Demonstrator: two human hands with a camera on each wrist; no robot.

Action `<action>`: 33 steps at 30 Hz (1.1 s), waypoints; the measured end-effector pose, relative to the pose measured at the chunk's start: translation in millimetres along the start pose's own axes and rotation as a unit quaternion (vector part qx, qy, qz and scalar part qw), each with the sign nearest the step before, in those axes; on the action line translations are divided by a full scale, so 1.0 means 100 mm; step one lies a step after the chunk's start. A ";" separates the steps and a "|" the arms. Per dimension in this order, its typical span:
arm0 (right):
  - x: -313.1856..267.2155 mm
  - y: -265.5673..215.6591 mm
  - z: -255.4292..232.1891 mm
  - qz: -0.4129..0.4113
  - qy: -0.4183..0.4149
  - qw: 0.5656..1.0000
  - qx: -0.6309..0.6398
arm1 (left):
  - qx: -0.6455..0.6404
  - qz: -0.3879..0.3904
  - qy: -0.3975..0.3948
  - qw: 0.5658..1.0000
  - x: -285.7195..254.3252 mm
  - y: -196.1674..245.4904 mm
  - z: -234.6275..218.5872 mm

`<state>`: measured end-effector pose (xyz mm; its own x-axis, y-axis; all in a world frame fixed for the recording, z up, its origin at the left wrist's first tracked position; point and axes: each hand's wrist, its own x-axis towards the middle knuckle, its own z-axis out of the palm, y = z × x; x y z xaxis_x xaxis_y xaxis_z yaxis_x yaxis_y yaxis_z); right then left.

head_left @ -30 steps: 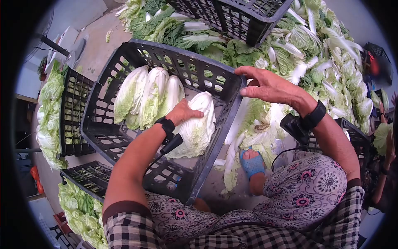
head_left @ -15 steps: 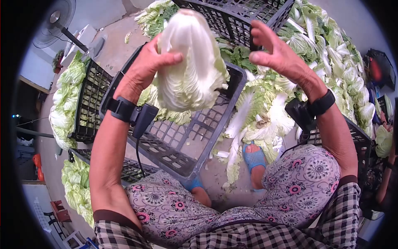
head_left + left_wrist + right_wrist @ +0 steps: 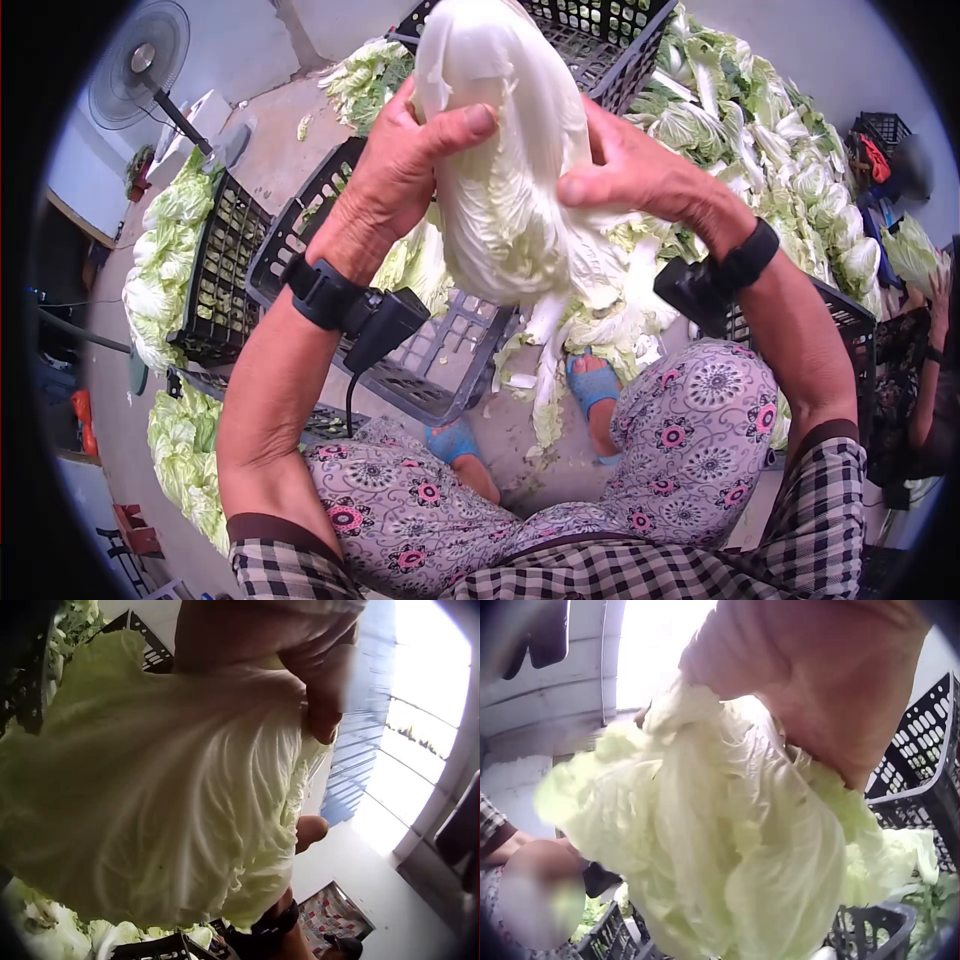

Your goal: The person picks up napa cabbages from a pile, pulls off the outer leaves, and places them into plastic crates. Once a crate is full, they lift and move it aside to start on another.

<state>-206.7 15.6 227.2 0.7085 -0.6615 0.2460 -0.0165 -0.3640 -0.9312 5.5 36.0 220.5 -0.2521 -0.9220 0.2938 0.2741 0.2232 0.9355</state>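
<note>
A large napa cabbage (image 3: 505, 190) with a white base and pale green leaves is held up before me, base upward and leaf tips hanging down. My left hand (image 3: 400, 165) grips its left side, the thumb lying across the front. On the other side my right hand (image 3: 650, 170) holds it with fingers behind and thumb at the front edge. The left wrist view shows a broad veined outer leaf (image 3: 180, 795) below the palm. Loose, ruffled leaves (image 3: 727, 847) fill the right wrist view. Below the held cabbage, a black plastic crate (image 3: 430, 400) contains other cabbages (image 3: 415, 265), partly hidden.
A heap of cabbages (image 3: 800, 190) spreads along the right. Another black crate (image 3: 640, 60) stands at the back. At left, a crate (image 3: 225, 270) stands beside cabbages (image 3: 165, 270). Trimmed leaves (image 3: 550, 390) lie between the feet. A fan (image 3: 140, 60) is far left.
The left hand has lifted the cabbage out of the crate and up before me. The right hand has left the crate's rim and come in to hold the cabbage's right side.
</note>
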 end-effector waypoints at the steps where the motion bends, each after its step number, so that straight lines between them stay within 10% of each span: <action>1: 0.00 0.02 -0.01 0.019 0.020 1.000 0.009 | -0.010 -0.002 -0.004 1.000 -0.01 0.00 0.03; 17: -1.24 -0.45 -0.78 -0.024 0.302 0.948 -0.102 | 0.094 -0.236 0.104 0.962 -0.22 -0.60 -0.78; 25: -2.99 -0.39 -1.60 0.139 0.506 0.851 0.004 | 0.165 -0.295 0.148 0.929 -0.36 -0.75 -1.03; 33: -4.42 -0.11 -1.87 0.349 0.602 0.688 -0.207 | 0.224 -0.317 0.120 0.914 -0.40 -0.77 -1.03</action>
<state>-651.8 189.6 178.8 -0.6672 -0.7430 0.0531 -0.4317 0.3275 -0.8405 90.4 22.6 116.3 -0.0022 -0.9418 -0.3361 -0.2777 -0.3223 0.9050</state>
